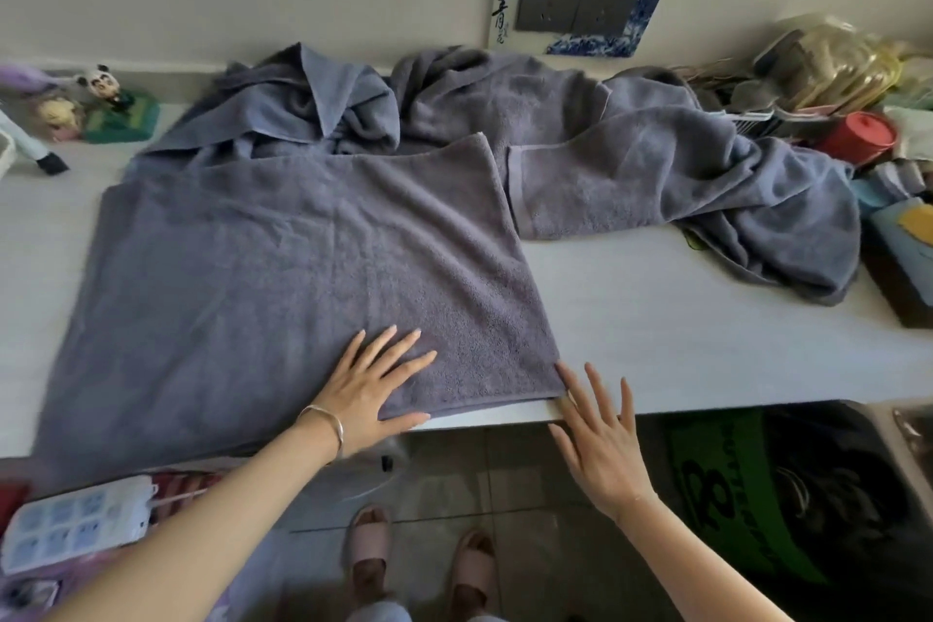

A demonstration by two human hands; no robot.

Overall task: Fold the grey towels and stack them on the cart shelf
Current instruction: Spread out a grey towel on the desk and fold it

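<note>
On the table [707, 318], one grey towel [303, 268] lies spread for smoothing — left hand [376, 384] pressed flat and splayed, right hand [601, 439] open beside its near corner — next, likely, pinch corners and fold.

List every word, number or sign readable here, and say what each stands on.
"青": large black brush character on the blue-and-white socket surround on the wall.
Small marks below and above that character, on the same surround: too small to read.
"8": black numeral on the green item under the table.
Lettering along that green item's edge: too blurred to read.
</note>
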